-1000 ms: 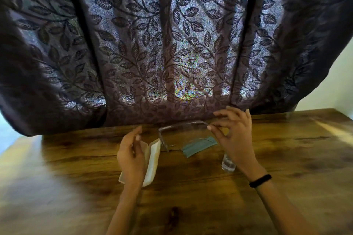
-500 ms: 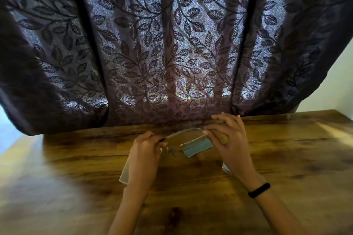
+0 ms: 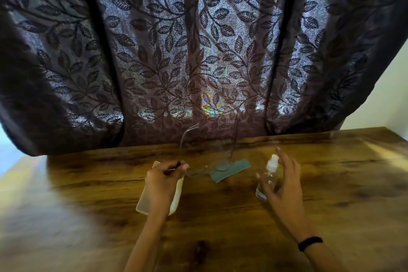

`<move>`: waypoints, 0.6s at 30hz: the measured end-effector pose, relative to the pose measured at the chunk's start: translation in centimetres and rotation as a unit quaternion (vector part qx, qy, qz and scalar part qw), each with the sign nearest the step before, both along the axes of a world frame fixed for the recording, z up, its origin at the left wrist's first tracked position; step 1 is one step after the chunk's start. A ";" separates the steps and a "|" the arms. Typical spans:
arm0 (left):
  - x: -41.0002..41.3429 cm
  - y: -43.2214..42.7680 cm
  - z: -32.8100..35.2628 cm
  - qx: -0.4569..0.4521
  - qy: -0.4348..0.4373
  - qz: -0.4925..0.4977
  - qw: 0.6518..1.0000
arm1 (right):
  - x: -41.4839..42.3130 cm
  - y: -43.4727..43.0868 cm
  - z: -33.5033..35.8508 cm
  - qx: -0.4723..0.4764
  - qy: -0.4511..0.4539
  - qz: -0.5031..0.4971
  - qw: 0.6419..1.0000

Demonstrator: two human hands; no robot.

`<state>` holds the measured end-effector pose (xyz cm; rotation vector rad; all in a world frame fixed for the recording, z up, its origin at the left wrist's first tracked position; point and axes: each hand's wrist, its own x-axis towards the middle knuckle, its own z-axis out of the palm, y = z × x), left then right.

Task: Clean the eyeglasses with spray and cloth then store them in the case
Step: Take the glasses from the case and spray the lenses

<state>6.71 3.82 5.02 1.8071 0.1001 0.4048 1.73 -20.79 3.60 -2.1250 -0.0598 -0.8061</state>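
- The case [image 3: 143, 201], pale and oblong, lies on the wooden table [image 3: 331, 194] at near left. The left hand and wrist cover most of it, so what is in it cannot be told.
- The spray bottle [image 3: 267, 175] stands upright at right of centre, with a see-through body and a white nozzle on top. How full it is cannot be made out.
- The right hand [image 3: 284, 185] is spread wide about the bottle, with the thumb on its left and the straight fingers on its far right. It grips nothing, and whether it touches the bottle cannot be told.
- The eyeglasses [image 3: 217, 165] have a clear frame and clear lenses. They are held low at the table's centre, between case and bottle, lenses down, with both temple arms rising toward the far side.
- The left hand [image 3: 164, 181] is curled, its fingertips pinching the glasses at the left corner of the frame.
- The cloth [image 3: 234, 169], teal and folded into a strip, lies flat just beyond the glasses. The right lens overlaps its left end.
- A black band [image 3: 310, 243] circles the right wrist.
- A dark curtain [image 3: 198, 51] with a leaf pattern hangs along the table's far edge, light showing through it. The temple arms are hard to see against it.
- A pale wall [image 3: 388, 95] shows at far right.
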 end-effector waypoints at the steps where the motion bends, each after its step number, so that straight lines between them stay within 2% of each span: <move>1: 0.0 -0.2 -0.1 -0.024 0.005 0.000 1.000 | -0.1 0.0 -0.4 -0.002 0.009 0.001 1.000; 8: -0.1 -1.2 -0.6 -0.076 -0.014 0.005 0.997 | -0.5 0.3 -1.4 -0.026 0.018 0.018 0.999; 12: 0.0 -1.6 -1.0 -0.065 -0.025 0.007 0.998 | -0.2 0.8 -1.0 -0.015 0.042 0.054 0.998; 18: 0.3 -2.3 -1.7 -0.053 -0.046 0.019 0.997 | 0.6 3.5 -0.1 -0.081 0.052 0.128 0.987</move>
